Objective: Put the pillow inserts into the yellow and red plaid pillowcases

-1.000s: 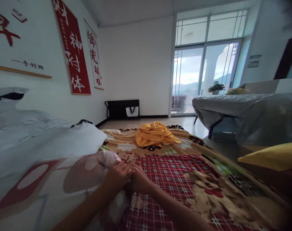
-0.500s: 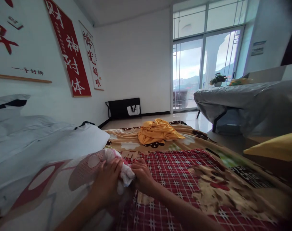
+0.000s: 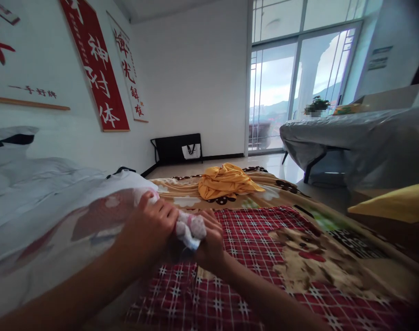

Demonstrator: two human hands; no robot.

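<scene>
A thin white cloth with pink and reddish print is bunched between my hands and spreads in a blur toward the lower left. My left hand is closed around the gathered part, knuckles up. Close on its right, my right hand grips the crumpled end of the same cloth; its fingertips are partly hidden. Both hands are above a red plaid blanket with a printed dog.
A crumpled yellow cloth lies on the far part of the tan patterned blanket. White bedding is heaped at left. At right stand a covered table and a yellow item. A black folded item leans against the back wall.
My left hand has moved slightly up and my right hand slightly to the right, both still gripping the cloth. The cloth at left has been pulled up, baring more red plaid. The view has tilted down slightly.
</scene>
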